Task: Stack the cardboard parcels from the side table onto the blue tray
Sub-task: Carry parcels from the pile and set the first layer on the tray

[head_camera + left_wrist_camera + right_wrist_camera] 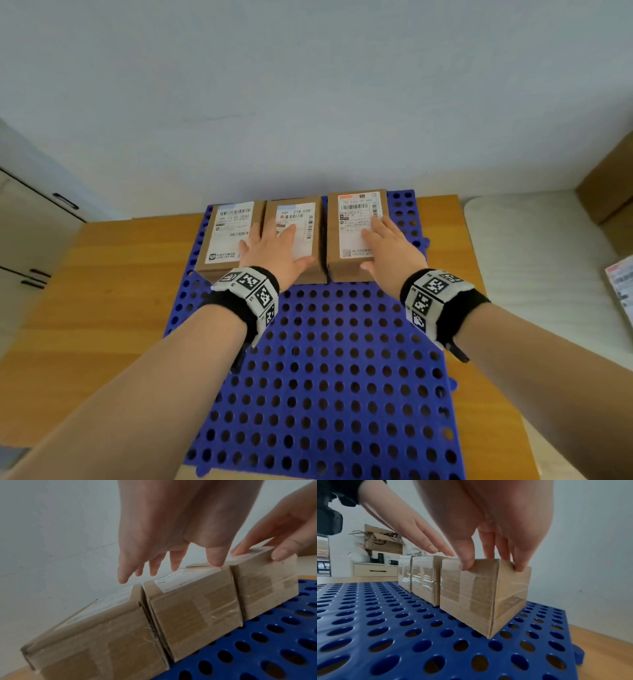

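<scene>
The right hand lies over the top of the right parcel, thumb curled onto its near face and fingers draped to the far right edge, so it grasps the box from above. The left hand hovers flat just above the middle parcel, fingers straight and spread, holding nothing; the left wrist view shows a gap under its fingertips.

Three cardboard parcels stand in a row along the far edge of the blue tray, against the wall. The left parcel and the middle one touch side to side; the right one stands just beside the middle, with a thin slit between them. Each has its long axis running from the near edge toward the far edge, label up.

The coming move seems to turn on that slit: the right parcel lies directly under the right hand and needs a nudge leftward toward the middle box, which the left hand is placed to steady.

More cardboard shows at the head view's right edge, on a pale surface beside the wooden table carrying the tray.
</scene>
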Demonstrator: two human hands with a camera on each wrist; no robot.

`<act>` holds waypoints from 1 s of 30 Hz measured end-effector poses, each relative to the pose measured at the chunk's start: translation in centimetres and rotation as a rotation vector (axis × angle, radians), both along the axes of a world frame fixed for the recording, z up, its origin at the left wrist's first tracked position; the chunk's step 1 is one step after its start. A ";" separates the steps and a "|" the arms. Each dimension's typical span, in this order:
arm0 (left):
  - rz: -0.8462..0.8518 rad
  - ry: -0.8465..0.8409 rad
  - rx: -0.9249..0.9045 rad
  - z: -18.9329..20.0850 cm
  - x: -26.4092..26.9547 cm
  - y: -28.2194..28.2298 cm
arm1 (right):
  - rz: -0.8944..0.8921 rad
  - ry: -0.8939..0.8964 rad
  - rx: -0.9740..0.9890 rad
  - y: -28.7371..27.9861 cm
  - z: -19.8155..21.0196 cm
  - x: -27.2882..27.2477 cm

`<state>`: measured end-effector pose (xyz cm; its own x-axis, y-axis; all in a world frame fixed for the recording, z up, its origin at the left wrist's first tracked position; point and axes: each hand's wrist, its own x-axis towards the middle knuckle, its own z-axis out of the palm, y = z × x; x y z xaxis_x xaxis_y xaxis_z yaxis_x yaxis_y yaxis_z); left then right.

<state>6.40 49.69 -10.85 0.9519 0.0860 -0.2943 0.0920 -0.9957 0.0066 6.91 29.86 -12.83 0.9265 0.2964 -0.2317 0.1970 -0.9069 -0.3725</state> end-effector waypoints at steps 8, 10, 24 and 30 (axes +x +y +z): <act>-0.032 0.052 -0.031 -0.8 0.4 1.3 | -0.030 0.044 -0.018 1.1 1.2 0.1; -0.037 0.054 -0.022 -1.0 0.4 1.3 | -0.030 0.054 -0.022 1.2 1.3 0.0; -0.037 0.063 -0.043 -1.5 0.5 1.3 | -0.001 0.070 -0.125 1.8 2.1 -0.3; -0.030 0.074 -0.049 -1.3 0.5 1.2 | 0.002 0.071 -0.159 2.1 2.4 -0.2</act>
<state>6.88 50.85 -12.15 0.9291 0.0416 -0.3674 0.0642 -0.9967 0.0494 6.70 31.95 -10.42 0.9053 0.2531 -0.3411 0.1774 -0.9550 -0.2378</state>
